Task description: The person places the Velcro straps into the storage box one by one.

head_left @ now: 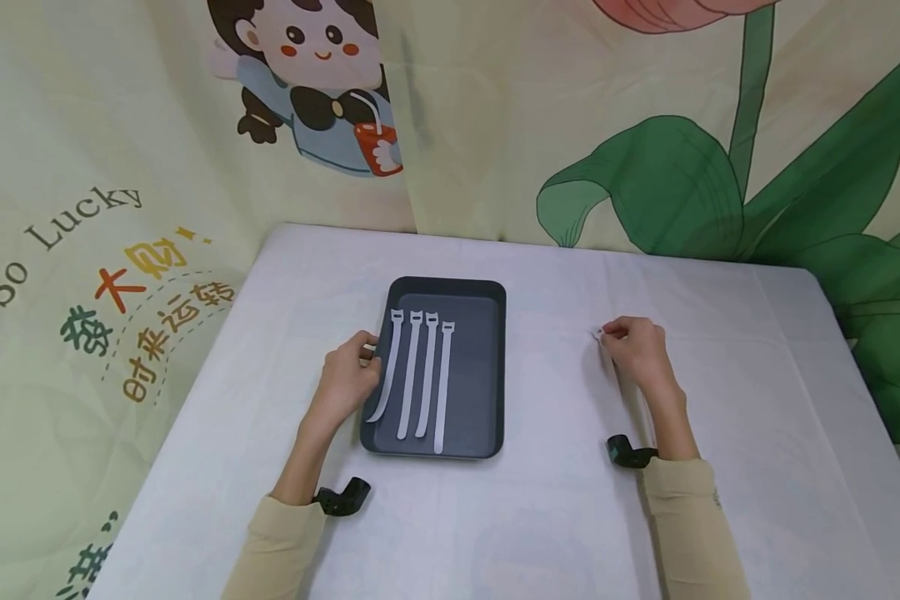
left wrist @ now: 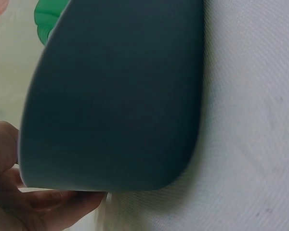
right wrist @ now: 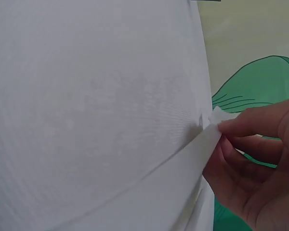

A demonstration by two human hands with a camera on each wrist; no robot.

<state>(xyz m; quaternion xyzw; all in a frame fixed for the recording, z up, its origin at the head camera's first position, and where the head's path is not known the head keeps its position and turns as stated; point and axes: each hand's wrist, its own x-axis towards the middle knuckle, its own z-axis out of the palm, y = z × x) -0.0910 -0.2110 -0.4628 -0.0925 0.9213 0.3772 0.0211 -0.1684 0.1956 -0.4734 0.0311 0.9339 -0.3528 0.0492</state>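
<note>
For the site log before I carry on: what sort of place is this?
Likely a staged tabletop workspace, probably indoors: a white-covered table, a printed backdrop with cartoon and plant designs behind it, and a dark tray holding white straps.

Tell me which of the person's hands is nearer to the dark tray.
Left. The left hand is at the left rim of the tray, touching it; the right hand is apart from it, off to its right, pinching a white strap.
</note>
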